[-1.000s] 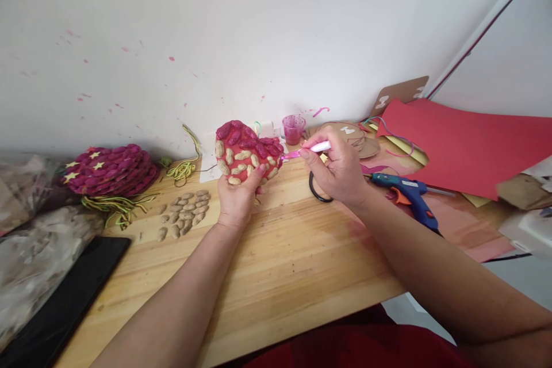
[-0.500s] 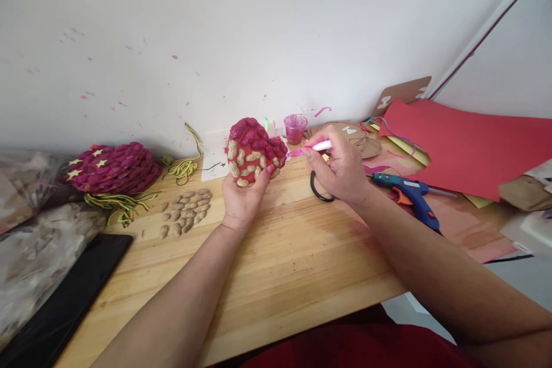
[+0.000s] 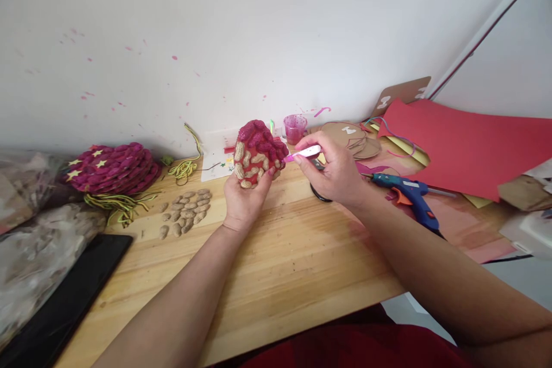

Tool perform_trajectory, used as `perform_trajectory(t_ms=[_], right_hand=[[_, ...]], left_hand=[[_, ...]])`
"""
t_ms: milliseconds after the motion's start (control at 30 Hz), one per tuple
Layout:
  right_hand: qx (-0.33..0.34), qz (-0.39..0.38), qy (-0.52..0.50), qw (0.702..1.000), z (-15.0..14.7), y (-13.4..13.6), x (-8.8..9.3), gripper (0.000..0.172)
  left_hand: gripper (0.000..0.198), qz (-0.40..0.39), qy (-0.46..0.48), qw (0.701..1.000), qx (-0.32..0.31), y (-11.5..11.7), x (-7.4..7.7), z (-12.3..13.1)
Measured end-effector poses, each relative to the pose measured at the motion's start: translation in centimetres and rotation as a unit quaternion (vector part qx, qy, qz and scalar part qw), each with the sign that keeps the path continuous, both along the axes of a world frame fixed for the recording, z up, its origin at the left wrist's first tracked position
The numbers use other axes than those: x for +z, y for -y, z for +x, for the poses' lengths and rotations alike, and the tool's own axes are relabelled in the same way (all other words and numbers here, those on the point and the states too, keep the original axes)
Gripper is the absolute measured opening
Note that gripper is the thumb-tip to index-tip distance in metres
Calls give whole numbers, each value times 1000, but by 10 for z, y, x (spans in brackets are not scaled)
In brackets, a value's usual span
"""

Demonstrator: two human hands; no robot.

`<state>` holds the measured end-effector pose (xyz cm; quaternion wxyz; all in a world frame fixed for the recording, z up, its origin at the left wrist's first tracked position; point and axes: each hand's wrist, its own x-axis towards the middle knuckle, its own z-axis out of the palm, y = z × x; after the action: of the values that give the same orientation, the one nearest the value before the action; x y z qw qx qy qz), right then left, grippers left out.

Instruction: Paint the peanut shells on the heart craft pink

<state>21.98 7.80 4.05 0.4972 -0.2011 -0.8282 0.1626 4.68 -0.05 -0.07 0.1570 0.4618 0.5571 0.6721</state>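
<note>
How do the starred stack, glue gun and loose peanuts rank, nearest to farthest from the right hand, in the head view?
1. Glue gun: to the right of the right hand.
2. Loose peanuts: left, past the left hand.
3. Starred stack: farther left, beyond the peanuts.

Soft light, faint shadows, stretched edges

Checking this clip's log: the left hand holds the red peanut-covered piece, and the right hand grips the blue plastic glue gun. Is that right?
Not the glue gun: the head view shows the right hand gripping a white-handled brush. The left hand does hold the piece.
</note>
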Motion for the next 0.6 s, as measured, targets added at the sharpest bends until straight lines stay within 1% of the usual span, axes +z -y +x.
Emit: perform_trajectory(t_ms=[133,267,333,400,500,600], right_hand=[[22,-63,-25,997,-2,0,-4,5],[46,-135,-28,989,-3,-1,-7,8],[39,-150,-33,987,-3,-1,-7,10],[11,-140,-32,990,-3,1,-5,12],[-40,-92,-13,995,-2,4,-4,11],[-51,-35,1,998,-1,4,-2,9]], left_hand=[[34,-16,-13,1000,16,0,0,0],[34,-14,-5,1000,14,-1,-1,-1],[33,-6,-1,1000,10,-1,-1,-1],[33,-3,-4,1000,5,-1,-1,0],[34,-11,-13,1000,2,-1,-2,0],[35,-19,-13,1000,5,0,-1,1]])
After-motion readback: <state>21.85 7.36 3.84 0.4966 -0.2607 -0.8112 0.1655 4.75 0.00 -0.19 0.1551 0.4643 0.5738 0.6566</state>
